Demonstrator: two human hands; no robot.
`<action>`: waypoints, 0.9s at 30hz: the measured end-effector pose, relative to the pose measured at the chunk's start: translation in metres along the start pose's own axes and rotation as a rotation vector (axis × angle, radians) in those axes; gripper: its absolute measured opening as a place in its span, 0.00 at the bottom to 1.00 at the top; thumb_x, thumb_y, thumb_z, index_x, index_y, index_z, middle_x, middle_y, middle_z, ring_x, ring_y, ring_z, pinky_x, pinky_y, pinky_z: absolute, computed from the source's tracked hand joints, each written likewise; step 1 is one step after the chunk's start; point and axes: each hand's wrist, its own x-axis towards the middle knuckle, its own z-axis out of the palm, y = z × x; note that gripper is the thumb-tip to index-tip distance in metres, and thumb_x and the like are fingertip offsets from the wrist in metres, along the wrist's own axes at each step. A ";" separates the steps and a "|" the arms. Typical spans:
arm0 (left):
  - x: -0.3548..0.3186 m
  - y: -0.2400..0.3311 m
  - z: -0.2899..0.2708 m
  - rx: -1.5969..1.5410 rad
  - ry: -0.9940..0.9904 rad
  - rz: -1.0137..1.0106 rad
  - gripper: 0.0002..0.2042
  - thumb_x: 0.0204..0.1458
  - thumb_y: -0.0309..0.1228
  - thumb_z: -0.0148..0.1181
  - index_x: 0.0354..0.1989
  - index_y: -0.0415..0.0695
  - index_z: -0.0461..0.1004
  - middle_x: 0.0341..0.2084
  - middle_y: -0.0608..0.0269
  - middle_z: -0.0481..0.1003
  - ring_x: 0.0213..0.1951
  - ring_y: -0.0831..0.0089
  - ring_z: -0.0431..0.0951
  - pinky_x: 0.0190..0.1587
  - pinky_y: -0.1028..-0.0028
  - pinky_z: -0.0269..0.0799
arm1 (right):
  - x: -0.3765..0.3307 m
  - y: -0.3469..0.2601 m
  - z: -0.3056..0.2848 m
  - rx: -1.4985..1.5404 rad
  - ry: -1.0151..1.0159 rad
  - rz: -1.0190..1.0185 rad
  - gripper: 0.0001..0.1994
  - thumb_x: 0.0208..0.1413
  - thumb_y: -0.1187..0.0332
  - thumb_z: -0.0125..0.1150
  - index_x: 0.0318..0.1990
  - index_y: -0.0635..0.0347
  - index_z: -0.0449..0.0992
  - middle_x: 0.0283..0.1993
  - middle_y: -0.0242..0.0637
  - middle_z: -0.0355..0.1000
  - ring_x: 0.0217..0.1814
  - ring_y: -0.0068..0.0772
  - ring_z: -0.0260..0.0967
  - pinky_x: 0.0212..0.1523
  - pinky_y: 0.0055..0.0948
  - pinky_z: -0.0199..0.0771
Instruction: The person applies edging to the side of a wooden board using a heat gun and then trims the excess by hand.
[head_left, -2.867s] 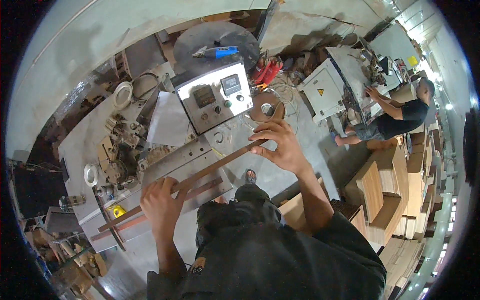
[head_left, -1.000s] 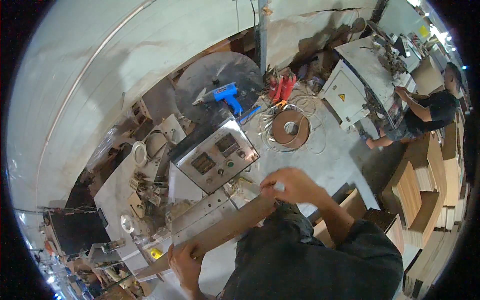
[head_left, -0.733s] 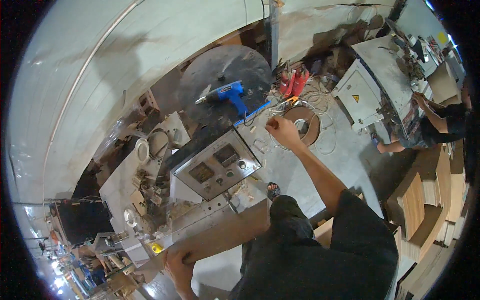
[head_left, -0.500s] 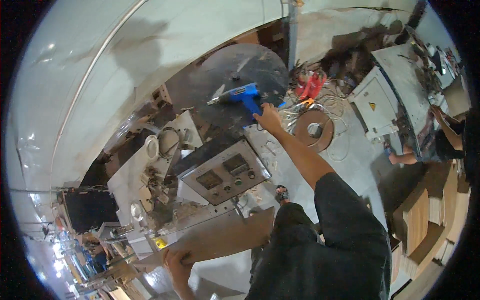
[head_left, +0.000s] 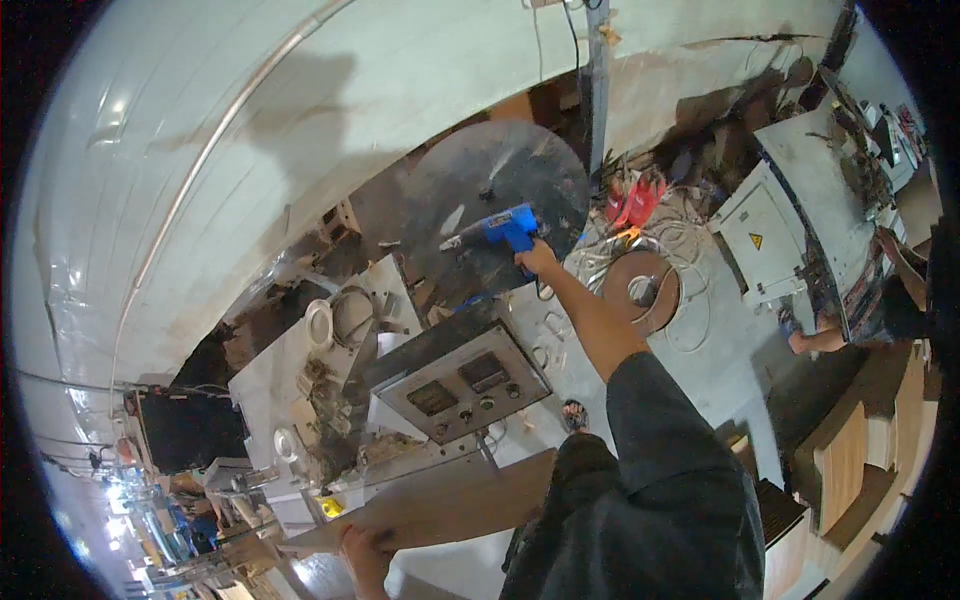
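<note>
At the far end of the worktop [head_left: 330, 370], the right hand [head_left: 537, 258], which half a second ago was only nearing it, has closed its fingers around the grip of the blue handheld tool [head_left: 503, 226] lying against the round metal disc [head_left: 495, 215], so the tool now looks taken in hand. Below, the left hand [head_left: 365, 548] still clamps the near edge of the long wooden board [head_left: 440, 505], which lies just beside the grey control box [head_left: 462, 382]. Open floor lies right of the arm around the tape reel [head_left: 642, 290]; cables and machine parts crowd the tool's left.
</note>
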 end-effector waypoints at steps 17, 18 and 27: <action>-0.005 -0.064 0.044 -0.054 -0.234 0.034 0.15 0.65 0.42 0.71 0.51 0.43 0.86 0.50 0.54 0.85 0.50 0.56 0.84 0.56 0.53 0.78 | -0.374 0.058 -0.182 0.991 0.241 -0.284 0.14 0.69 0.54 0.69 0.52 0.50 0.77 0.33 0.25 0.73 0.30 0.24 0.72 0.30 0.28 0.74; 0.001 -0.062 0.049 -0.130 0.090 0.288 0.14 0.66 0.41 0.69 0.49 0.43 0.86 0.45 0.53 0.86 0.45 0.56 0.84 0.51 0.54 0.78 | -0.391 0.062 -0.181 0.998 0.288 -0.308 0.13 0.67 0.53 0.69 0.49 0.45 0.76 0.30 0.26 0.72 0.26 0.25 0.71 0.28 0.28 0.73; 0.106 0.041 0.055 -0.096 0.408 0.614 0.13 0.68 0.40 0.67 0.46 0.42 0.85 0.39 0.53 0.85 0.38 0.57 0.84 0.44 0.54 0.79 | -0.547 0.072 -0.208 0.913 0.464 -0.352 0.12 0.64 0.54 0.68 0.43 0.50 0.76 0.31 0.33 0.75 0.28 0.33 0.73 0.32 0.38 0.78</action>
